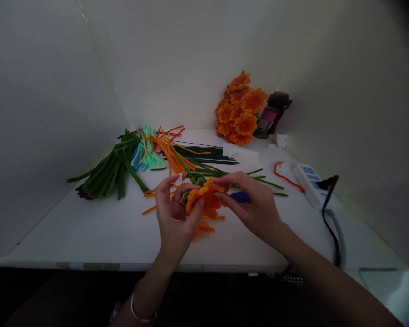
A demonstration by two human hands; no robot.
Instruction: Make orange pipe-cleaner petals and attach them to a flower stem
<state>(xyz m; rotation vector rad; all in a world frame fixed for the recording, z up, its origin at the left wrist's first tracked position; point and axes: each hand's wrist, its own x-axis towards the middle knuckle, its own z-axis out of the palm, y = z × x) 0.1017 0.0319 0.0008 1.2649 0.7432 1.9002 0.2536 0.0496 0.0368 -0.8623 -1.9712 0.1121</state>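
orange flower (210, 203) partly behind fingers (195, 213)

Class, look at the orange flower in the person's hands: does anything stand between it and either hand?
Nothing visible does. The left hand and right hand both touch the orange flower directly, from opposite sides.

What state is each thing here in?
Orange flower: held, petals spread
Left hand: holding that flower
Right hand: pinching its edge
Flower bunch: gathered together, blooms open
Bottle: capped
Power strip: black plug inserted
Green pipe cleaners: piled together, some bent
Orange pipe cleaners: loose, spread out
Dark wires: straight, lying together
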